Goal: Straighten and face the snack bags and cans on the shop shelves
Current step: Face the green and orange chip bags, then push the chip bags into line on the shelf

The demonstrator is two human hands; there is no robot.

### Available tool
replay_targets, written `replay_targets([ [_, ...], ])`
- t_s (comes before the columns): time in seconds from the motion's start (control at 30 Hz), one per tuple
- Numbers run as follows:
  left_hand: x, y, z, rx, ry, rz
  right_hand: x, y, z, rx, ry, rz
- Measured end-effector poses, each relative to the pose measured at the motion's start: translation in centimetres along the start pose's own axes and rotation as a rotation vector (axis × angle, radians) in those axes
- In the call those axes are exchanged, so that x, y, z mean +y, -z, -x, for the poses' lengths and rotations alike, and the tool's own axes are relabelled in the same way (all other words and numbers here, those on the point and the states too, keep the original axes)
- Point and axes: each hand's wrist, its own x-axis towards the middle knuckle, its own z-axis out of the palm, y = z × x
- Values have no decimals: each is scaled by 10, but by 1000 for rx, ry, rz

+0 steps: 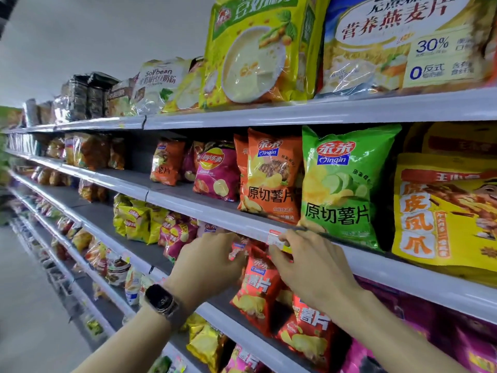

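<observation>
The red chip bag (256, 288) (likely light, soft, easily crushed) is pinched at its top edge by left hand (208, 261) and right hand (309, 265).

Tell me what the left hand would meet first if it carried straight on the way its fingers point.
The left hand points right and into the shelf, so it meets the top of the red chip bag first. Its fingertips look to be on it already, though depth is unclear.

glossy crinkled plastic chip bags (271, 176), smooth painted metal shelf edge (309, 111)
</observation>
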Motion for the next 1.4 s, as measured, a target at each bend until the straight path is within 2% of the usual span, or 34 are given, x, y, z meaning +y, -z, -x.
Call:
replay_targets([
  [0.2,-95,4,-21,29,149,-50,-59,-42,-63,21,73,-53],
  [0.43,-209,12,-90,94,189,51,-123,-86,-149,123,97,-135],
  [0.57,-264,15,-142,111,179,75,-149,-109,-210,101,-11,-225],
  [0.8,-347,12,-228,107,155,160,-175,-131,-283,-49,-250,-217],
  [0.9,-382,6,-265,101,195,184,-180,-146,-300,-7,-322,-278],
  [1.07,-429,-15,-316,96,300,301,-183,-162,-308,75,-273,-266],
  [1.13,-443,-25,-334,113,317,314,-180,-168,-311,131,-275,-337],
  [1.2,-452,-33,-351,118,325,332,-173,-172,-319,179,-345,-368],
  [1.27,-459,-38,-365,120,334,351,-166,-172,-331,157,-436,-414],
  [1.4,-467,-43,-391,145,353,415,-163,-175,-352,113,-539,-683],
])
